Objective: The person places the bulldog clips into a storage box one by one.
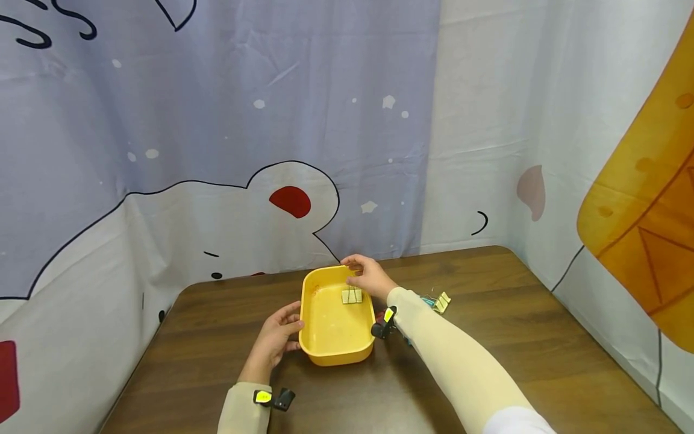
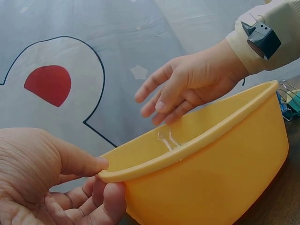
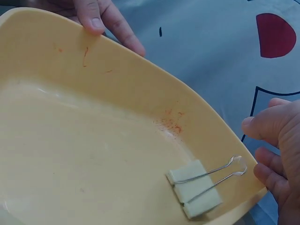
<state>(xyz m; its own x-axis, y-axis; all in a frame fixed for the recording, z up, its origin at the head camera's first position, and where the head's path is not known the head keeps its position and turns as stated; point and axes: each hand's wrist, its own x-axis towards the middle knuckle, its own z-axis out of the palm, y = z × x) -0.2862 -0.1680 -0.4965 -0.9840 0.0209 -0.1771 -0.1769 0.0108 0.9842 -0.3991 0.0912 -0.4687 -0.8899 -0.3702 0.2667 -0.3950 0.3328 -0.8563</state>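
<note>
A yellow plastic basin (image 1: pixel 331 334) is at the middle of the table. My left hand (image 1: pixel 275 336) grips its left rim, with the thumb (image 2: pixel 86 161) on the rim and the fingers bent below it on the outside. One pale yellow binder clip (image 1: pixel 352 296) lies inside, near the far right corner, its wire handles pointing to that corner. Just over this corner hovers my right hand (image 1: pixel 371 278), fingers loosely bent and nothing held. In the right wrist view, the clip (image 3: pixel 194 189) is apart from the right fingers (image 3: pixel 269 171), which are close to the rim.
Beyond the right forearm, a pale yellow binder clip (image 1: pixel 441 302) and some blue clips (image 2: pixel 283 105) lie on the wooden table (image 1: pixel 520 325); the forearm partly hides this group. A printed curtain (image 1: pixel 228 120) hangs behind the table's far edge and along its sides.
</note>
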